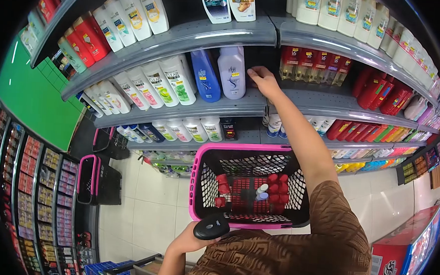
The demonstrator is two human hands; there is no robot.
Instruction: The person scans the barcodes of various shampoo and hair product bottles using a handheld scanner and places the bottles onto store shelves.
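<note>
The person's right hand [263,82] is reaching to the middle shelf [181,114], its fingers bending just beside the pale purple bottle [232,73]. From here I can't tell whether the fingertips are touching that bottle or whether they are fully together. On the far side of that bottle from the hand, a blue bottle [205,77] is leaning slightly, and white bottles [177,80] are lining up beyond it. To the other side of the hand, boxes with red tops [311,65] are standing in a row, while more bottles [241,4] are sitting on the shelf above.

The left hand [187,241] is closing around a black rounded device [211,226], holding it low in front of the body, just by the near edge of the basket [193,186]. This pink-rimmed basket is sitting below the right hand, and inside it red items [278,190] are lying on both sides, with a white-capped item [262,189] and a lilac-capped one [262,196] near the right-side group.
</note>
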